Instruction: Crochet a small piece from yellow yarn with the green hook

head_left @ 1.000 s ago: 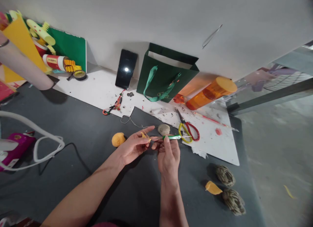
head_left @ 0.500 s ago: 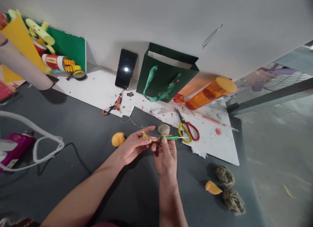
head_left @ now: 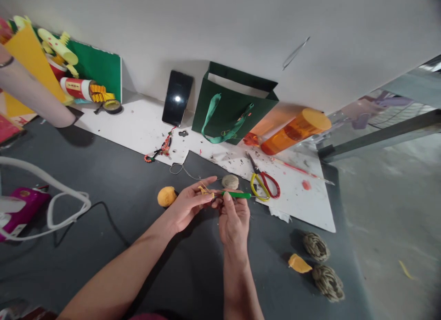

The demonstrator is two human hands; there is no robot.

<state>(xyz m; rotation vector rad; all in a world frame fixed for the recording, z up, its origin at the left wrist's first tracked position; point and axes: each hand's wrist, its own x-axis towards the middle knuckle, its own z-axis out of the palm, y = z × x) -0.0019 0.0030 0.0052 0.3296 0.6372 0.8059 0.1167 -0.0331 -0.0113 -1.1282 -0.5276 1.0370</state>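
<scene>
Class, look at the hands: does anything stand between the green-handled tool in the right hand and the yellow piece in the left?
Nothing visible blocks them: the green-handled tool in the right hand lines up with the yellow piece in the left hand. The beige ball lies beyond.

head camera | from above the near side | faces forward, down | dark tabletop [head_left: 120, 182] below, pale wall [head_left: 241, 30] beyond

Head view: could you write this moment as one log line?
left hand: pinches yellow yarn | right hand: holds green tool | nearby: yellow ball, beige ball, scissors
</scene>
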